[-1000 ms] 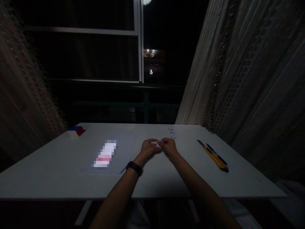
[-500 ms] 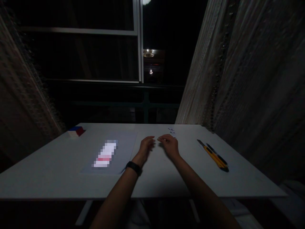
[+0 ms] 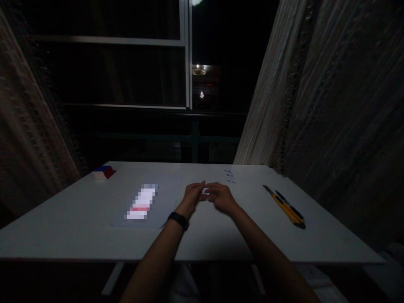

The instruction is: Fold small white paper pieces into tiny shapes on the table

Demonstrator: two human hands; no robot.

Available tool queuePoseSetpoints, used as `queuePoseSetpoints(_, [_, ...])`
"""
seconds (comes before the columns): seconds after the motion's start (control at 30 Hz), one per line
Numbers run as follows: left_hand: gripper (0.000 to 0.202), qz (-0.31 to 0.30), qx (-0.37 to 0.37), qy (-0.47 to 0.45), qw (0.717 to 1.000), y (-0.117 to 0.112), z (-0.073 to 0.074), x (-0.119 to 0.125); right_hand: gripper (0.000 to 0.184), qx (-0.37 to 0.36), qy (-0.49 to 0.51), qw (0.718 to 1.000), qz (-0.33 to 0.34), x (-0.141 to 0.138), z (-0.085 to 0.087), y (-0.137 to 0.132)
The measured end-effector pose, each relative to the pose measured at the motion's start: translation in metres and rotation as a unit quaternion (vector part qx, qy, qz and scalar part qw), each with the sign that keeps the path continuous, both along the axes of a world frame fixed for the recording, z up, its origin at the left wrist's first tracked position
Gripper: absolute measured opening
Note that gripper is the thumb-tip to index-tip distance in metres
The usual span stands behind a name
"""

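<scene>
Over the middle of the white table (image 3: 214,240), my two hands meet fingertip to fingertip. My left hand (image 3: 192,195), with a black band (image 3: 178,219) at its wrist, has its fingers bent and closed toward the other hand. The fingers of my right hand (image 3: 221,197) are curled in a pinch. Between them shows a small white piece (image 3: 206,190), perhaps paper; the fingers hide most of it. Just beyond my right hand, several small pale bits with dark marks (image 3: 229,173) lie on the table.
A lit phone-like screen, blurred out (image 3: 142,203), rests on a white sheet (image 3: 170,189) at left. Behind it sits a blue, red and white block (image 3: 103,172). A yellow utility knife (image 3: 285,209) and a black pen (image 3: 289,203) lie at right. Curtains (image 3: 261,92) flank the dark window.
My hands have come together and now touch, where a gap was between them before. The view has shifted slightly, and more of the small marked bits shows beyond my right hand.
</scene>
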State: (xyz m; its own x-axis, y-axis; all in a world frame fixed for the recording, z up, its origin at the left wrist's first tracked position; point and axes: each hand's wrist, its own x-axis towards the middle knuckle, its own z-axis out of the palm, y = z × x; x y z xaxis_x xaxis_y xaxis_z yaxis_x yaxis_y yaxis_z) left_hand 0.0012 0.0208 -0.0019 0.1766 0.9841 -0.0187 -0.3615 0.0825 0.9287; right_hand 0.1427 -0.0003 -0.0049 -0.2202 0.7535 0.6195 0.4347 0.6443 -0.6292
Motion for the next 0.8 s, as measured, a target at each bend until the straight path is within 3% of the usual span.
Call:
queuePoseSetpoints(0.27, [0.041,0.037,-0.004,-0.019,0.999,0.001,0.002,-0.001,0.013,-0.095,0.142,0.983,0.06,-0.001,0.009,0.0])
queuePoseSetpoints(0.47, [0.038,0.064,0.02,-0.016,0.998,-0.001,0.004,0.001,0.042,-0.154,0.249,0.952,-0.085,-0.008,0.002,0.007])
queuePoseSetpoints(0.53, [0.039,0.08,0.037,-0.001,0.996,-0.001,0.006,0.002,0.048,-0.177,0.253,0.946,-0.097,-0.01,-0.001,0.009])
queuePoseSetpoints(0.67, [0.044,0.08,0.051,0.0,0.995,-0.002,0.009,0.005,0.04,-0.228,0.296,0.926,-0.05,-0.009,-0.006,0.013])
queuePoseSetpoints(0.8, [0.049,0.035,0.044,-0.007,0.998,-0.003,0.01,0.004,0.035,-0.273,0.368,0.889,-0.021,-0.008,-0.005,0.015])
